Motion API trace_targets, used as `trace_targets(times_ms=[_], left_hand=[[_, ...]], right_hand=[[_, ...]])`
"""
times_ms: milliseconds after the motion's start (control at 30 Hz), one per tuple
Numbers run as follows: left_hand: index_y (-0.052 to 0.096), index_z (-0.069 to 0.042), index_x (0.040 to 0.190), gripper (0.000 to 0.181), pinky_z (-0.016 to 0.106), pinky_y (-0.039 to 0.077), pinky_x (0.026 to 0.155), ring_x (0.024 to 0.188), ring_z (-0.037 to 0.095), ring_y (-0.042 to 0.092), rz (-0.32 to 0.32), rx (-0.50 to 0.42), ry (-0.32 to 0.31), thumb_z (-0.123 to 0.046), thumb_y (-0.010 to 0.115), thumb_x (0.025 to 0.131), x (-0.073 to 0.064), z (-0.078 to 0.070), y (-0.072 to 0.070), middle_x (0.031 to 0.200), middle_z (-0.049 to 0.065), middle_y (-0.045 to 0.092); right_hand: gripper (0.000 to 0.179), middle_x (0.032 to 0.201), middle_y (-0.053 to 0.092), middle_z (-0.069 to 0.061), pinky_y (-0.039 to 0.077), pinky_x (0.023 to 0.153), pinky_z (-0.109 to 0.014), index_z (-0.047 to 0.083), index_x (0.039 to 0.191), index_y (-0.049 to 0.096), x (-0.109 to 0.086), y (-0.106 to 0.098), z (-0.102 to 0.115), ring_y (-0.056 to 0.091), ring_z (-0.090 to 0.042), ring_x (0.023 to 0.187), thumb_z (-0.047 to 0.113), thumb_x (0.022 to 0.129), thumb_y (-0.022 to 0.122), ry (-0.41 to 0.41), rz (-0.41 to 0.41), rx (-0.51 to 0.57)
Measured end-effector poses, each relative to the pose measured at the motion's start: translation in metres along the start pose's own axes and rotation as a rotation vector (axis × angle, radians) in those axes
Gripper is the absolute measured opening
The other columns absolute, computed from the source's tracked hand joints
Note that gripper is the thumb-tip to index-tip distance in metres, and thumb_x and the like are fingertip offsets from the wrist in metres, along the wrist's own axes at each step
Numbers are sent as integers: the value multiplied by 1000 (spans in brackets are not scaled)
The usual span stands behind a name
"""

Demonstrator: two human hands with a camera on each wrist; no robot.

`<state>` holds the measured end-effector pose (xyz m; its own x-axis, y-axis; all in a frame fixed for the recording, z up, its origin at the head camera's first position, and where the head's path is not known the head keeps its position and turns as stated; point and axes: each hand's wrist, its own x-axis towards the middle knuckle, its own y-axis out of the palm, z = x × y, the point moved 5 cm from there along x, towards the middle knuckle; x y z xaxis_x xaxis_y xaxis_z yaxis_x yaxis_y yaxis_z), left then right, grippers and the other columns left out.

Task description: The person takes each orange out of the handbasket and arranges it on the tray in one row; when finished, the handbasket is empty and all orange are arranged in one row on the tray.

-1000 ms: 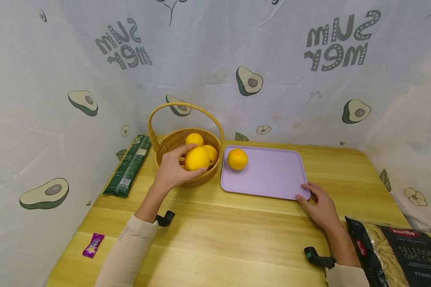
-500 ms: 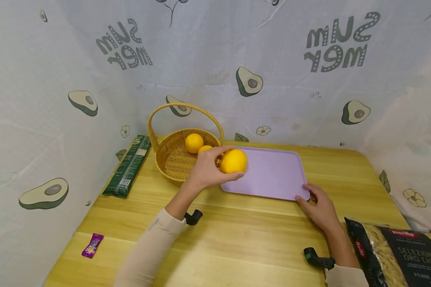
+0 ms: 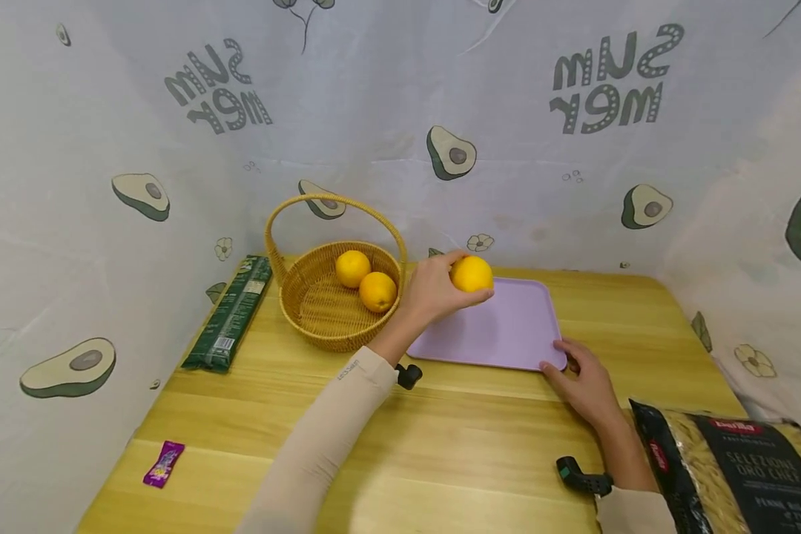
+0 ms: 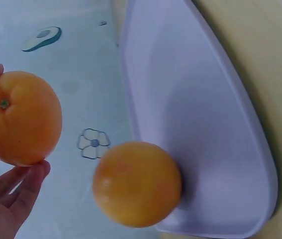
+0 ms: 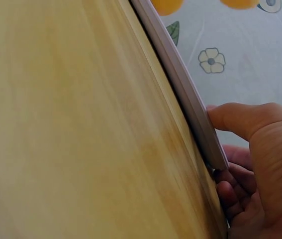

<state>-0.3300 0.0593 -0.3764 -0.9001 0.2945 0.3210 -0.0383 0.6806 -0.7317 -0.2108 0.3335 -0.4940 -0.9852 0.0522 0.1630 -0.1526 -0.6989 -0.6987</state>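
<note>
My left hand (image 3: 435,288) pinches an orange (image 3: 472,274) between thumb and fingers, holding it up over the left part of the lilac tray (image 3: 521,326). In the left wrist view the stem end of the held orange (image 4: 21,118) shows, apart from a second orange (image 4: 137,184) on the tray; my hand hides that second one in the head view. At the tray's near right corner, my right hand (image 3: 584,382) grips the rim, thumb on top and fingers below, as the right wrist view shows. Two oranges (image 3: 377,291) lie in the wicker basket (image 3: 320,319).
The basket's tall handle (image 3: 334,199) arches up left of the tray. A green packet (image 3: 230,315) lies at the far left, a purple wrapped candy (image 3: 164,463) nearer. A pasta bag (image 3: 741,467) lies at the near right. A patterned cloth (image 3: 374,89) hangs behind the table.
My left hand has carried the orange out from the basket to the right, over the tray. The right hand stays at the tray's corner. The view has shifted slightly.
</note>
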Motion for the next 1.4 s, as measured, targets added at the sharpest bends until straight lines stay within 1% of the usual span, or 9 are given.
trace_targets(times_ms=[167, 367, 467, 533, 700, 867, 1033, 1167, 1400], left_hand=[[65, -29, 135, 75, 27, 51, 68, 91, 11, 64, 22, 61, -22, -69, 78, 74, 12, 9, 19, 115, -8, 74], [64, -28, 137, 74, 29, 52, 71, 94, 13, 64, 75, 28, -73, -65, 80, 74, 19, 20, 43, 120, -5, 73], [63, -30, 140, 76, 30, 53, 72, 97, 14, 64, 82, 41, -116, -64, 81, 74, 20, 29, 50, 124, -5, 72], [62, -30, 141, 77, 31, 53, 74, 99, 14, 64, 80, 64, -121, -64, 81, 75, 20, 34, 52, 124, -5, 72], [64, -27, 139, 78, 35, 52, 82, 100, 15, 66, 45, 139, -91, -68, 79, 75, 18, 39, 50, 121, -3, 74], [67, -28, 135, 78, 37, 50, 83, 100, 21, 64, 23, 197, -90, -72, 77, 72, 13, 40, 48, 118, -3, 75], [70, -26, 128, 76, 38, 44, 94, 99, 21, 64, 28, 350, -5, -76, 74, 72, 5, 39, 53, 111, -4, 77], [68, -27, 128, 75, 41, 40, 101, 108, 20, 64, 27, 428, 21, -78, 71, 73, -1, 41, 56, 117, -3, 75], [63, -29, 134, 86, 42, 41, 108, 120, 19, 61, 39, 492, 55, -88, 66, 71, -5, 41, 58, 127, -5, 71]], right_hand=[[64, 152, 46, -32, 27, 85, 5, -7, 144, 52, 1, -2, 0, 50, -45, 133, 32, 97, 72, 12, -2, 12], [62, 152, 46, -31, 28, 85, 5, -6, 143, 54, -3, -3, 2, 50, -45, 134, 29, 96, 74, 24, -5, 21], [63, 152, 45, -31, 27, 86, 6, -7, 143, 53, -3, 0, 3, 50, -46, 135, 29, 96, 74, 24, 3, 29], [64, 153, 44, -31, 26, 86, 7, -6, 144, 53, -2, 2, 3, 49, -46, 136, 30, 96, 74, 30, 12, 28], [66, 154, 44, -30, 26, 86, 8, -6, 145, 52, -2, 1, 1, 49, -46, 136, 33, 96, 74, 34, 13, 22], [67, 153, 45, -31, 26, 84, 7, -5, 145, 53, 0, -1, -1, 49, -47, 135, 35, 96, 73, 32, 14, 11], [65, 153, 44, -31, 26, 86, 6, -5, 144, 54, -1, -3, 0, 48, -48, 135, 35, 96, 73, 26, 19, 6], [64, 153, 44, -31, 25, 86, 7, -6, 143, 55, -1, -2, 1, 47, -49, 136, 34, 96, 73, 19, 28, 5], [66, 154, 44, -31, 24, 84, 7, -5, 144, 54, -1, -1, 0, 47, -49, 136, 36, 96, 74, 34, 26, 3]])
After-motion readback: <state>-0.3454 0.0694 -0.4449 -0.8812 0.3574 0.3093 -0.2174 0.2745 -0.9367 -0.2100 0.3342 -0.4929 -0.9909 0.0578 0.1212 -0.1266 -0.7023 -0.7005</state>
